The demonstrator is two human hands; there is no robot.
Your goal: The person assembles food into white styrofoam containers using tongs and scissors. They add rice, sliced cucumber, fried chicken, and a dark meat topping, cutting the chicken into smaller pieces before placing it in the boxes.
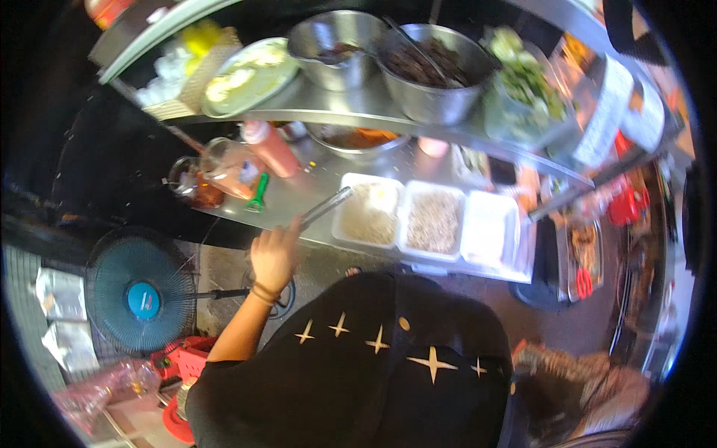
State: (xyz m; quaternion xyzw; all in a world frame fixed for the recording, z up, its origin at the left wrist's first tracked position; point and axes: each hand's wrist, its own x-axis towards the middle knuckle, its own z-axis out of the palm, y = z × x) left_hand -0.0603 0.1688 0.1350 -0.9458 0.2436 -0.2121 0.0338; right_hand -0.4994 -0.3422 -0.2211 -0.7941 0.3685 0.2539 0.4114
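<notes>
My left hand (272,257) is closed around a pair of metal tongs (325,207). The tips of the tongs reach the left rim of a white takeout box (337,224), which holds pale brownish rice (366,220) with a white piece (385,198) on top, possibly egg. Beside it a second white box (402,224) is filled with similar rice. At the right end of the row lies a third white box or lid (491,228), its contents too bright to make out. My right hand does not show; my dark, star-patterned clothing covers the lower middle.
On the shelf (314,116) above stand two steel bowls (336,75), a green plate (254,82) and a tub of greens (526,104). Left on the counter are a sauce bottle (270,149), jars (228,168) and a green peeler (258,194). A fan (142,299) stands left.
</notes>
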